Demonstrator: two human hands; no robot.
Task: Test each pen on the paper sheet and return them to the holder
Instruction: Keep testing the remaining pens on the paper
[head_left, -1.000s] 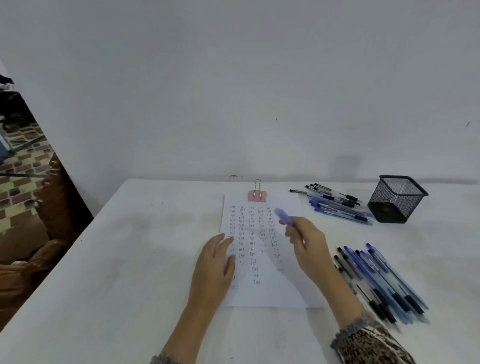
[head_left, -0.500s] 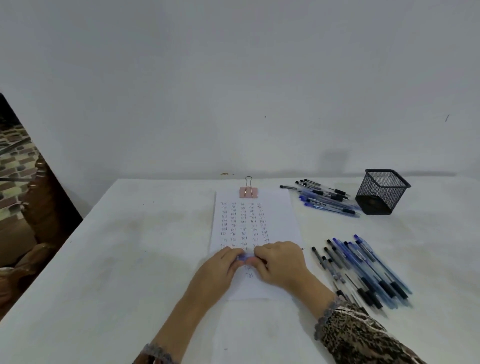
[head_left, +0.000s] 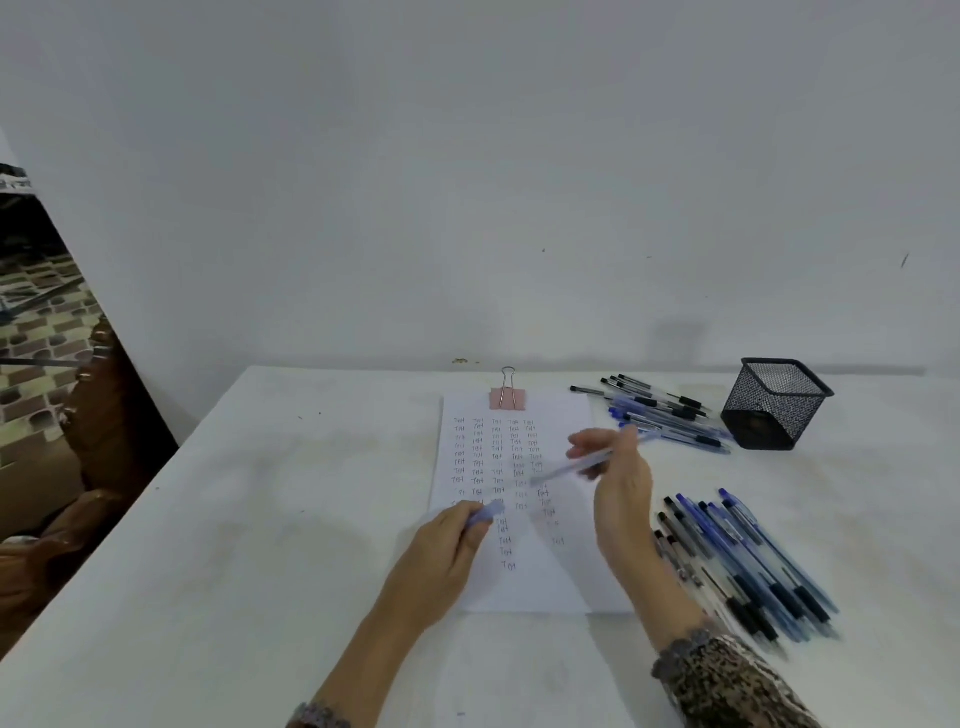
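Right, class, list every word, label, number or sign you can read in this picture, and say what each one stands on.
"Test", as best it reads, handwritten and repeated in columns: on the paper sheet.
Near pens and far pens: any print is too small to read.
Pen in the right hand: blurred, nothing readable.
Holder and binder clip: no text shows.

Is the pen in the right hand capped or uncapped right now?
Uncapped: the left hand pinches the blue cap, apart from the pen that the right hand holds over the paper sheet.
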